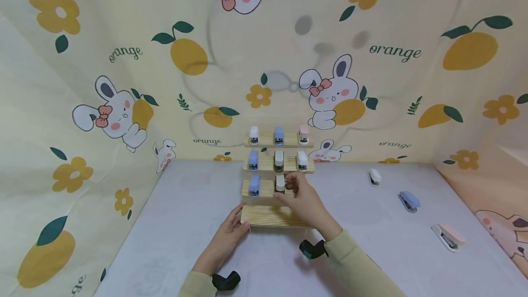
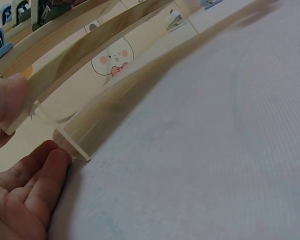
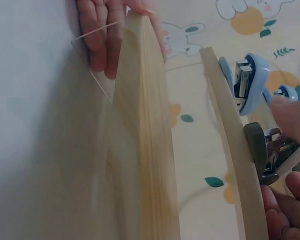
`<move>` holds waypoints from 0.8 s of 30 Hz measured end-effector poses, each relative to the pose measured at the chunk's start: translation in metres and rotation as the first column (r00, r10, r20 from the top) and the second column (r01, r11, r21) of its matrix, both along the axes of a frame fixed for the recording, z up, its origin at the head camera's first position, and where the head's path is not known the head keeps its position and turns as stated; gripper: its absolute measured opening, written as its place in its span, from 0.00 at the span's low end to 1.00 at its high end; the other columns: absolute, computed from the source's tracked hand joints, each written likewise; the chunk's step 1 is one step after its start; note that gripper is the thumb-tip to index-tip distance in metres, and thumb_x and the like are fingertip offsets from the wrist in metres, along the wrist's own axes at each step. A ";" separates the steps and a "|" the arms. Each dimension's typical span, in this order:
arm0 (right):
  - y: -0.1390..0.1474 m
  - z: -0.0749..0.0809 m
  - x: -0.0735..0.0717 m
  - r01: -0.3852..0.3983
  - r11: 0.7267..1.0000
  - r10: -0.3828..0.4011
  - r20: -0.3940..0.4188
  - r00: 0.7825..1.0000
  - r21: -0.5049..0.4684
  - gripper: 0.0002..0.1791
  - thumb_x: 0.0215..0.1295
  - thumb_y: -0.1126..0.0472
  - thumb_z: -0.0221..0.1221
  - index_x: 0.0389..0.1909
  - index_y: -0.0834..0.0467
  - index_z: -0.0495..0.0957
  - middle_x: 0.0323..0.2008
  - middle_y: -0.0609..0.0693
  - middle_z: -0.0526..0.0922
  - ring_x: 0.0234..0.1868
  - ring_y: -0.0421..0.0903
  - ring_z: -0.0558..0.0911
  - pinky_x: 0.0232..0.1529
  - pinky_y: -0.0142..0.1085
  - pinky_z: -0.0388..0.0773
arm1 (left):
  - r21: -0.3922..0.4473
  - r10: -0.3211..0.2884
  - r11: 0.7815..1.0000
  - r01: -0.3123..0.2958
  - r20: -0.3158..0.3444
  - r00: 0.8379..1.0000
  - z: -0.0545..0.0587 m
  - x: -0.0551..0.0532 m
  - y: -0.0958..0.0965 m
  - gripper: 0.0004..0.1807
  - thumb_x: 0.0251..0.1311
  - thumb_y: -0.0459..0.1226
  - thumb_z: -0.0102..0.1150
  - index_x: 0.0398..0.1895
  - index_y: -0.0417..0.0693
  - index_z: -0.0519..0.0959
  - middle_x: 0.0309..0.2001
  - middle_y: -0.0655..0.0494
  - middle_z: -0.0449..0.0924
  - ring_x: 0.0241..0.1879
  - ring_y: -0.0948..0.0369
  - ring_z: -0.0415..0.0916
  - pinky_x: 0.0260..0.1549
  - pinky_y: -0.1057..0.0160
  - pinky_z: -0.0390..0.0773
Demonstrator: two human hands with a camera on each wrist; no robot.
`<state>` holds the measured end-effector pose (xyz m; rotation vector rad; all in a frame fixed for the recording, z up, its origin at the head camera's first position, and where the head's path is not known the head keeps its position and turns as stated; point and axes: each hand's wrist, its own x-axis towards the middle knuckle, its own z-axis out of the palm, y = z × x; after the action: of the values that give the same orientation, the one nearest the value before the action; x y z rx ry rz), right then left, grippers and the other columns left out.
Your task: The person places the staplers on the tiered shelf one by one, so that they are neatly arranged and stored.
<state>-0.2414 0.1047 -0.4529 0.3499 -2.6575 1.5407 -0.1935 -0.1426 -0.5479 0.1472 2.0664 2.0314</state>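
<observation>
Filling the background, a cream backdrop (image 1: 255, 40) bears printed rabbits, oranges and yellow flowers; before it spreads a pale table (image 1: 198, 187); two light sleeves (image 1: 359, 260) reach in from the bottom edge; between them stands a rack (image 1: 272, 217) of four wooden shelves, stepped upward toward the back, with clear legs.

The right hand (image 1: 307, 200) reaches over the lowest shelf, thumb and fingers clamped about a green stapler (image 1: 280, 182), which is on the third shelf down, at the middle; the left hand (image 1: 224, 237) grips the left end of the lowest shelf, its fingers beside a clear leg.

On the table, to the right, three staplers lie well apart: pink (image 1: 448, 237) nearest, blue (image 1: 409, 201) next, white (image 1: 374, 177) farthest.

Smaller to the eye are those on the rack; the top shelf has, left to right, white (image 1: 254, 135), blue (image 1: 279, 136) and pink (image 1: 304, 134); the second, blue (image 1: 253, 160), green (image 1: 278, 161) and white (image 1: 302, 161); the third, a blue one (image 1: 254, 186) left of the held stapler.
</observation>
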 end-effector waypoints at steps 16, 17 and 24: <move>-0.003 0.001 -0.001 0.023 0.994 -0.020 -0.024 1.000 0.107 0.31 0.56 0.50 0.70 0.54 0.56 0.67 0.44 0.54 0.77 0.42 0.48 0.74 0.42 0.42 0.74 | 0.012 -0.012 1.000 0.012 -0.014 1.000 0.001 0.001 0.000 0.38 0.66 0.47 0.57 0.76 0.58 0.53 0.73 0.39 0.51 0.71 0.48 0.54 0.67 0.50 0.57; -0.003 0.001 -0.001 0.024 0.994 -0.022 -0.024 0.999 0.107 0.31 0.56 0.50 0.70 0.54 0.57 0.67 0.44 0.54 0.77 0.43 0.49 0.75 0.42 0.42 0.74 | 0.013 -0.012 1.000 0.012 -0.014 1.000 0.001 0.001 0.000 0.38 0.66 0.47 0.57 0.76 0.58 0.53 0.73 0.39 0.51 0.70 0.49 0.54 0.67 0.50 0.57; -0.003 0.003 0.000 0.024 0.995 -0.022 -0.022 1.000 0.099 0.30 0.56 0.51 0.70 0.54 0.57 0.68 0.43 0.54 0.76 0.41 0.49 0.73 0.41 0.42 0.73 | -0.003 -0.006 1.000 0.006 -0.015 1.000 0.001 0.001 0.000 0.38 0.65 0.48 0.57 0.76 0.58 0.53 0.73 0.39 0.51 0.70 0.48 0.54 0.67 0.50 0.57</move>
<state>-0.2418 0.1016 -0.4503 0.3364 -2.7182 1.3941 -0.1922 -0.1426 -0.5473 0.1685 2.0752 2.0301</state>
